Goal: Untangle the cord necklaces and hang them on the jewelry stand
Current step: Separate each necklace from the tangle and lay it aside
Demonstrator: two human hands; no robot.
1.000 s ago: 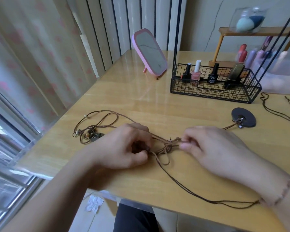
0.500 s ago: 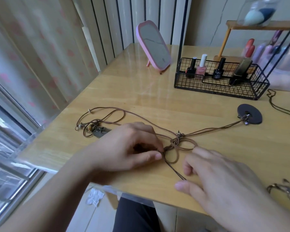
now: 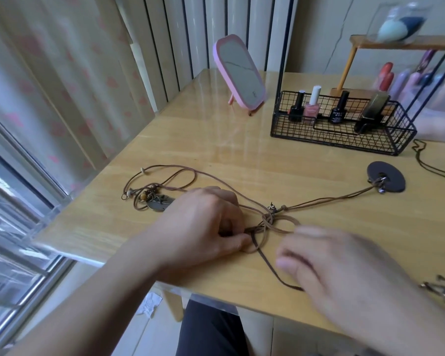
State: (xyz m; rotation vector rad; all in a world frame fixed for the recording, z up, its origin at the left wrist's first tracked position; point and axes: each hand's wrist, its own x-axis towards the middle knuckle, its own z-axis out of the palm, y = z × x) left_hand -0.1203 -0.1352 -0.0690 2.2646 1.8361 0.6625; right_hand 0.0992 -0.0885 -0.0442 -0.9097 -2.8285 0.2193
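Brown cord necklaces lie tangled on the wooden table, meeting in a knot (image 3: pixel 271 219) at the centre. One cord runs left to a cluster of beads and a metal pendant (image 3: pixel 154 200). Another runs right to a dark disc pendant (image 3: pixel 385 177). A darker cord (image 3: pixel 272 265) trails toward the front edge. My left hand (image 3: pixel 203 227) pinches the cords just left of the knot. My right hand (image 3: pixel 344 268), blurred, hovers over the dark cord with loose fingers and holds nothing. The black wire jewelry stand (image 3: pixel 344 129) is at the back right.
A pink mirror (image 3: pixel 239 73) stands behind the cords. Nail polish bottles (image 3: pixel 311 105) sit in the stand's basket. Another dark cord (image 3: pixel 432 165) lies at the far right, and a metal pendant (image 3: pixel 442 291) near the right front edge. A window is at left.
My right hand let go of the knot and drew back toward me and to the right. The loops by the knot have opened a little. My left hand keeps its pinch.
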